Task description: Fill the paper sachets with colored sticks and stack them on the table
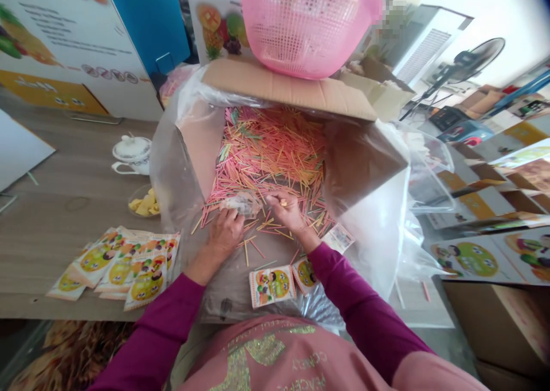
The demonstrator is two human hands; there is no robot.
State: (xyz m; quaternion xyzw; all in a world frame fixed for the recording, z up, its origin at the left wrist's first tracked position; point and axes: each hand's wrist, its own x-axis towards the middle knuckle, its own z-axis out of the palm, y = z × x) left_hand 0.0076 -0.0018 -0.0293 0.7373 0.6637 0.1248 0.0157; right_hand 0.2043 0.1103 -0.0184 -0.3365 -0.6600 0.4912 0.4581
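While left grip on clear sachet — right grip among coloured sticks

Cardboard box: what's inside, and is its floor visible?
Thin pink, yellow and green sticks in a clear plastic liner fill the cardboard box; they hide its floor.

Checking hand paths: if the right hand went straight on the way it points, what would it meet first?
Probably the pile of coloured sticks ahead of the right hand; depth is unclear.
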